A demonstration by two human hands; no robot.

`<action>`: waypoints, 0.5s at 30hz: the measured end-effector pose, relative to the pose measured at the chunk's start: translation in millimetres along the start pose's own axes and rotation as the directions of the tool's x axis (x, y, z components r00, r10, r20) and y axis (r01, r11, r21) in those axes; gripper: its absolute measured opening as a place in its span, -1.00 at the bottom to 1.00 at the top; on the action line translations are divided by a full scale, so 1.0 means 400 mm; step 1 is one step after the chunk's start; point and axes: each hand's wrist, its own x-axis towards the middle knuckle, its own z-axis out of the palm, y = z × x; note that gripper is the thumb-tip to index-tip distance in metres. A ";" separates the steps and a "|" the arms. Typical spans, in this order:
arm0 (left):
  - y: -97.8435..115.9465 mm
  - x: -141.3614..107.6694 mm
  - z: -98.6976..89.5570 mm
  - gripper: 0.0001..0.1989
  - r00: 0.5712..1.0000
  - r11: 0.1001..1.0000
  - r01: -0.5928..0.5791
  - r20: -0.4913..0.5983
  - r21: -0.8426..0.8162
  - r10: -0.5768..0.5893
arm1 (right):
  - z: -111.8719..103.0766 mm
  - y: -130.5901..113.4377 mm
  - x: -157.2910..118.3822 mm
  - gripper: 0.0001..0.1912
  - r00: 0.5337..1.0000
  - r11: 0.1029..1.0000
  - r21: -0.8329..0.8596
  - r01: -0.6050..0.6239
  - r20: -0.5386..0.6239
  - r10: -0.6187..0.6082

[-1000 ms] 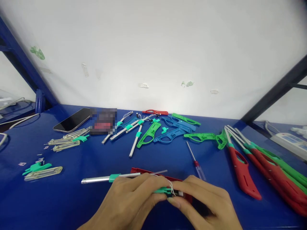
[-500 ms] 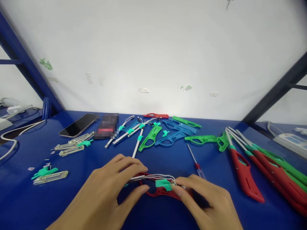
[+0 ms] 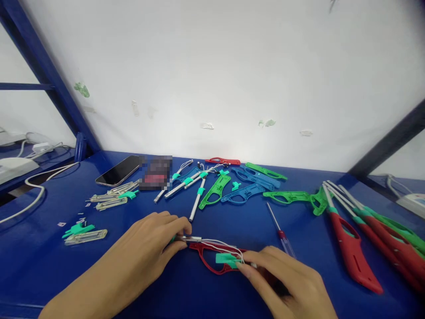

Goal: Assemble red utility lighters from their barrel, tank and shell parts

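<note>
A red lighter half-shell point(image 3: 212, 266) lies on the blue table between my hands. My left hand point(image 3: 161, 239) pinches a metal tube point(image 3: 193, 239) at the shell's left end. White wires point(image 3: 222, 243) run from the tube to my right hand point(image 3: 282, 277). Its thumb and index finger grip the small igniter part with the wires, beside a green trigger piece point(image 3: 226, 258) that lies over the shell. The part inside my right fingers is mostly hidden.
A screwdriver point(image 3: 282, 235) lies right of centre, near assembled red lighters point(image 3: 357, 254). Green half-shells point(image 3: 215, 191), blue half-shells point(image 3: 244, 193) and metal tubes point(image 3: 197, 204) lie behind. Clear fuel tanks point(image 3: 86, 237) and a phone point(image 3: 119, 170) are at left.
My left fingers have moved left and closed on the tube, baring more of it and the shell. My right hand keeps its pinch. The whole view has shifted slightly.
</note>
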 end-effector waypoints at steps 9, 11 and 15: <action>-0.005 -0.009 -0.020 -0.79 0.995 0.996 -0.089 0.052 -0.006 0.090 | 0.005 -0.015 0.033 -0.72 0.996 0.994 -0.077 0.073 -0.036 -0.076; 0.000 -0.014 -0.022 -0.78 0.991 0.993 -0.116 0.063 0.017 0.115 | 0.005 -0.020 0.037 -0.65 0.995 0.994 -0.085 0.070 -0.065 -0.075; 0.018 -0.028 -0.030 -0.78 0.990 0.990 -0.134 0.041 0.036 0.132 | 0.002 -0.019 0.033 -0.66 0.994 0.994 -0.102 0.049 -0.091 -0.058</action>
